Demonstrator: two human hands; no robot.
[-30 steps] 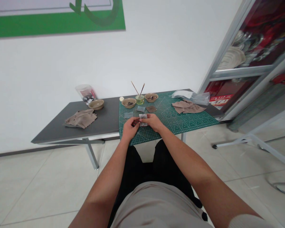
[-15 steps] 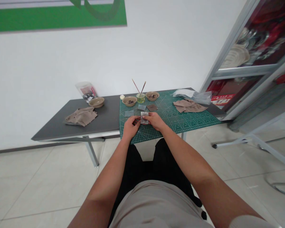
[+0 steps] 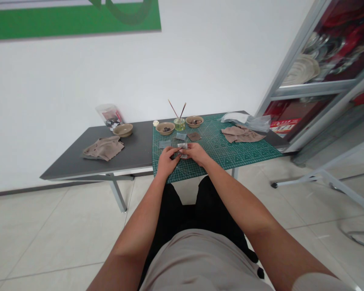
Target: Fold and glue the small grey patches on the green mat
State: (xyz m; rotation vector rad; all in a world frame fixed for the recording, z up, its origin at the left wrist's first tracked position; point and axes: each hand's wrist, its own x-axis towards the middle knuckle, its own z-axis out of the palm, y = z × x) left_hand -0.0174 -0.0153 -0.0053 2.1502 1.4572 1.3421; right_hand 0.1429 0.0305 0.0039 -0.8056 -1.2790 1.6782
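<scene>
My right hand [image 3: 196,154] is closed on a small grey, mottled sheet [image 3: 182,146] above the front part of the green cutting mat [image 3: 224,151]. From the other side, my left hand [image 3: 168,161] has its fingertips at the sheet's left edge, pinched close to the right fingertips. The fingers cover much of the sheet. Just beyond my hands lie a blue-grey square [image 3: 165,144], another blue-grey square [image 3: 180,136] and a brown square [image 3: 194,136].
Behind the squares stand a bowl [image 3: 165,128], a glass jar with two brushes [image 3: 179,124] and a second bowl [image 3: 194,121]. Crumpled cloths lie left [image 3: 104,148] and right [image 3: 242,133]. An upright clear container [image 3: 109,115] stands beside another bowl [image 3: 123,129].
The fingers of both hands have come closer together over the grey sheet, and less of it shows. My left fingertips now reach its edge.
</scene>
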